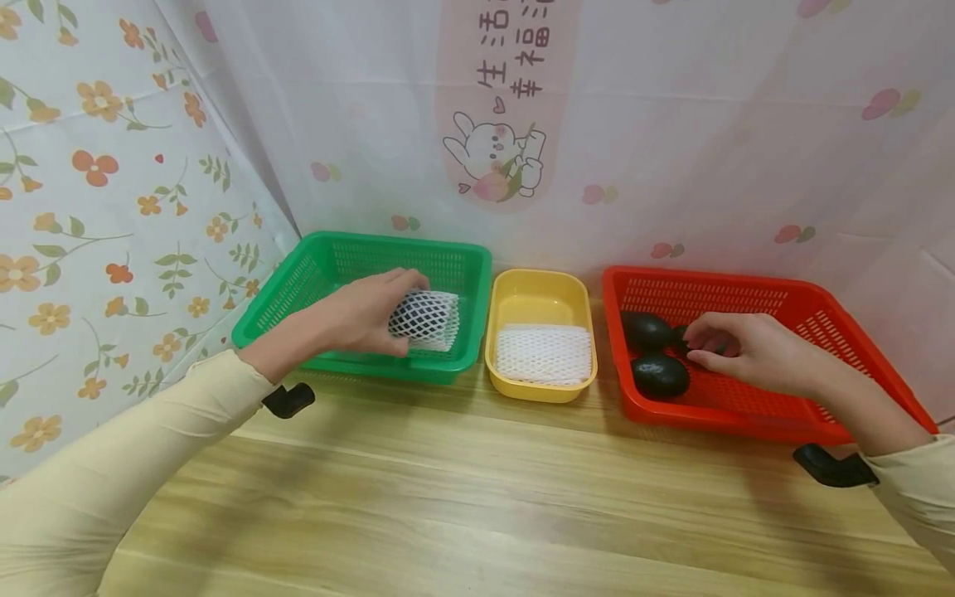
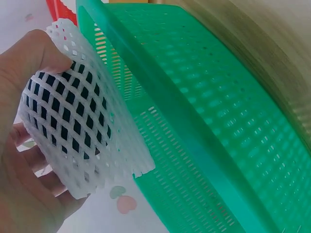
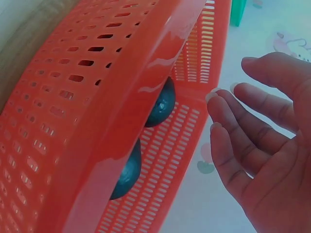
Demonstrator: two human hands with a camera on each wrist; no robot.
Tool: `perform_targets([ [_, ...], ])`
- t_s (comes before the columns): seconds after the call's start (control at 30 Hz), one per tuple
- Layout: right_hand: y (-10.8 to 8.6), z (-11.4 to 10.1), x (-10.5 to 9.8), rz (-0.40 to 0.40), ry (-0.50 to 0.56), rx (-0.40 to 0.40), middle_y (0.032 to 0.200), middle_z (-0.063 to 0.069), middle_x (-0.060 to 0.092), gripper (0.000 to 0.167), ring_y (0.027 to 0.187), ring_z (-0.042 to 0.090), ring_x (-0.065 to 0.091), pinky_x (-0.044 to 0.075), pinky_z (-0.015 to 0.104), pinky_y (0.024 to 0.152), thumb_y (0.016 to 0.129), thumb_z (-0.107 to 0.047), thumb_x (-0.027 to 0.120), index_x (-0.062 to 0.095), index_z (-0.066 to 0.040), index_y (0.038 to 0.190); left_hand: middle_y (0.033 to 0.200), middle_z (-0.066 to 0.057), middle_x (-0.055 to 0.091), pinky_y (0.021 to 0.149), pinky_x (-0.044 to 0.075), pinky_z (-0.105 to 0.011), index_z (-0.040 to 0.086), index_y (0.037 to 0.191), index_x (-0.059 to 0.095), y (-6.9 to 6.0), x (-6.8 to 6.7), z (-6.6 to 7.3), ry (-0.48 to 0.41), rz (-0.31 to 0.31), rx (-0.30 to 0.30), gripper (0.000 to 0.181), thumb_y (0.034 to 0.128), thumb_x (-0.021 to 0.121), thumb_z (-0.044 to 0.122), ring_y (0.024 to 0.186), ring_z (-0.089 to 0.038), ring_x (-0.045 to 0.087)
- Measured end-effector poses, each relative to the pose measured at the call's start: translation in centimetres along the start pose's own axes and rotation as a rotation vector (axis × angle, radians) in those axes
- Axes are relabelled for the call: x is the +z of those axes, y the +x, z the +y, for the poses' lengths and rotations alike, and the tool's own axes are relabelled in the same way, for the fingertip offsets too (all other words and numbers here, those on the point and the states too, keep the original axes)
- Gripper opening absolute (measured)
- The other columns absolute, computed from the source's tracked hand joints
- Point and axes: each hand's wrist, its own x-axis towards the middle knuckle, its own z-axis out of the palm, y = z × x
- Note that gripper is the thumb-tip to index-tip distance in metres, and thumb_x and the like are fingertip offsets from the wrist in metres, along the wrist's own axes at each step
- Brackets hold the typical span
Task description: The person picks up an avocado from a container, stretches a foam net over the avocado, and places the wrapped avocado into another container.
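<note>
Left hand [image 1: 373, 311] grips netting [image 2: 107, 141] half-hiding a dark fruit [image 2: 70, 97]; right hand [image 1: 764, 352], loosely spread, partly hides an avocado [image 1: 682, 344].

Bare hands [image 1: 366, 313]; plain, pale cream-yellow left sleeve [image 1: 142, 473] and right sleeve [image 1: 921, 493], softly creased; a small, bent black piece [image 1: 289, 401] juts beside each cuff [image 1: 237, 373].

Wood-grain table [image 1: 477, 514]: green basket [image 1: 418, 369], yellow tub [image 1: 540, 303], red basket [image 1: 716, 419] atop
</note>
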Motion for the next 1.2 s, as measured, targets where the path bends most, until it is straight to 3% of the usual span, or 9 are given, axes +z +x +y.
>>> perform_targets([
  [0.23,0.1,0.1,0.0,-0.012,0.002,-0.013,0.093,-0.007,0.067,0.024,0.082,0.012,0.064,0.054,0.028,0.068,0.088,-0.015,0.082,0.069,-0.012,0.108,0.114,-0.007,0.064,0.082,0.046,-0.046,0.007,0.131,0.054,1.0,0.2,-0.7,0.103,-0.039,-0.007,0.067,0.0732,0.082,0.025,0.102,-0.034,0.052],
  [0.43,0.1,0.0,0.1,-0.024,-0.001,-0.015,0.094,-0.007,0.067,0.027,0.083,0.012,0.064,0.055,0.027,0.070,0.087,-0.015,0.083,0.069,-0.011,0.109,0.110,-0.005,0.063,0.076,0.046,-0.042,0.009,0.133,0.053,1.9,0.4,-0.9,0.069,-0.140,-0.060,0.065,0.0760,0.081,0.024,0.097,-0.029,0.051],
  [0.9,0.0,-0.5,0.1,-0.038,0.017,-0.030,0.094,-0.007,0.067,0.029,0.082,0.011,0.064,0.055,0.026,0.070,0.085,-0.011,0.084,0.069,-0.011,0.110,0.109,-0.008,0.062,0.077,0.049,-0.038,0.006,0.133,0.050,4.3,1.8,-1.6,0.049,-0.324,-0.099,0.062,0.0803,0.079,0.020,0.090,-0.026,0.056],
  [1.2,-0.2,-0.9,0.1,-0.033,0.013,-0.062,0.095,-0.008,0.067,0.030,0.082,0.010,0.063,0.055,0.027,0.070,0.084,-0.009,0.084,0.069,-0.011,0.110,0.117,-0.011,0.061,0.082,0.050,-0.038,0.004,0.134,0.049,5.2,2.6,-0.9,0.043,-0.414,-0.100,0.060,0.0844,0.081,0.019,0.096,-0.025,0.059],
])
